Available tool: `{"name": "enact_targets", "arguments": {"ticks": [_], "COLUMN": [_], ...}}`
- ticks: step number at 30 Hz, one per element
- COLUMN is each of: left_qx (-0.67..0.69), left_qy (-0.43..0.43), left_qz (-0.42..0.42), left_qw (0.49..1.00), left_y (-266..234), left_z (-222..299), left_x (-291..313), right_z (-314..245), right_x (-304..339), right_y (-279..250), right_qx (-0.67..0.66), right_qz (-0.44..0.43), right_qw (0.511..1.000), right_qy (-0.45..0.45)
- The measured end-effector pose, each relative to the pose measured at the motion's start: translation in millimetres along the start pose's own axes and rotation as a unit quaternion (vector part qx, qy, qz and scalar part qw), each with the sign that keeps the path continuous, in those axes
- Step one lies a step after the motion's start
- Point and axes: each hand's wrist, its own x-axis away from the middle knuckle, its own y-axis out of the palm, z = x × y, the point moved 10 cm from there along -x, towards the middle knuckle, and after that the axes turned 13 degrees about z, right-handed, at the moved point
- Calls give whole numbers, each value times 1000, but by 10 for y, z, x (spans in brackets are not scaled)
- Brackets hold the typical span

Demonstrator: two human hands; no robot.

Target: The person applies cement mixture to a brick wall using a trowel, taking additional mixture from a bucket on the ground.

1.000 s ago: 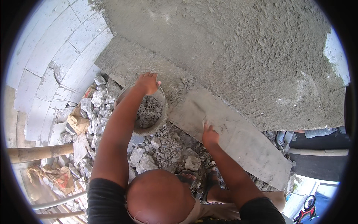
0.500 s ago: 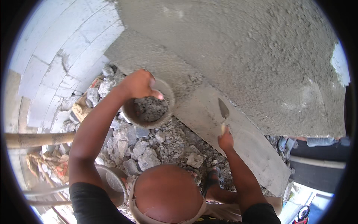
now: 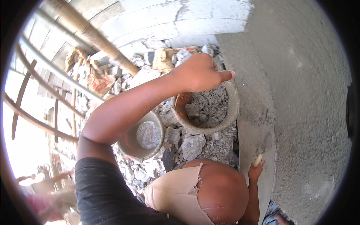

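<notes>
My left hand (image 3: 202, 73) is closed at the far rim of a mortar bucket (image 3: 210, 131), with the thumb along the edge. Its other fingers are partly hidden, so whether they grip the rim or a handle is unclear. Crumbly wet grey mortar (image 3: 210, 105) covers the bucket's bottom. To the right, my right hand (image 3: 256, 170) is wrapped round the pale handle of a trowel (image 3: 258, 160). The trowel's blade points away from me, low over a flat grey board (image 3: 245, 137) along the foot of the plastered wall (image 3: 307, 105).
A second bucket (image 3: 160, 140) with whitish residue stands under my left arm. Broken concrete rubble (image 3: 193, 146) surrounds both buckets. A bamboo pole (image 3: 93, 35) and curved bars (image 3: 41, 77) lie left of a white block wall (image 3: 150, 22). Another person (image 3: 52, 198) appears blurred at lower left.
The view has turned left, showing more of the second bucket and the poles. My left hand stays at the mortar bucket. The trowel remains in my right hand, its blade now nearer the plastered wall.
</notes>
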Motion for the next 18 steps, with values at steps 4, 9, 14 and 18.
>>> {"name": "enact_targets", "arguments": {"ticks": [4,9,14,18], "left_qx": [17,-34,-68,-60], "left_qy": [-118,-181,-182,-159], "left_qz": [49,73,125,165], "left_qw": [992,980,973,972], "left_y": [-49,-76,18,19], "left_z": [-570,-1285,-1877,-2276], "left_x": [13,55,-168,-304], "right_z": [-66,-742,-1094,-1379], "right_x": [-345,-636,-716,-832], "right_y": [51,-407,-1437,-2104], "right_qx": [18,106,208,331], "right_qz": [-65,-185,-184,-92], "right_qw": [997,961,938,920], "right_qy": [-34,-177,-209,-191]}}
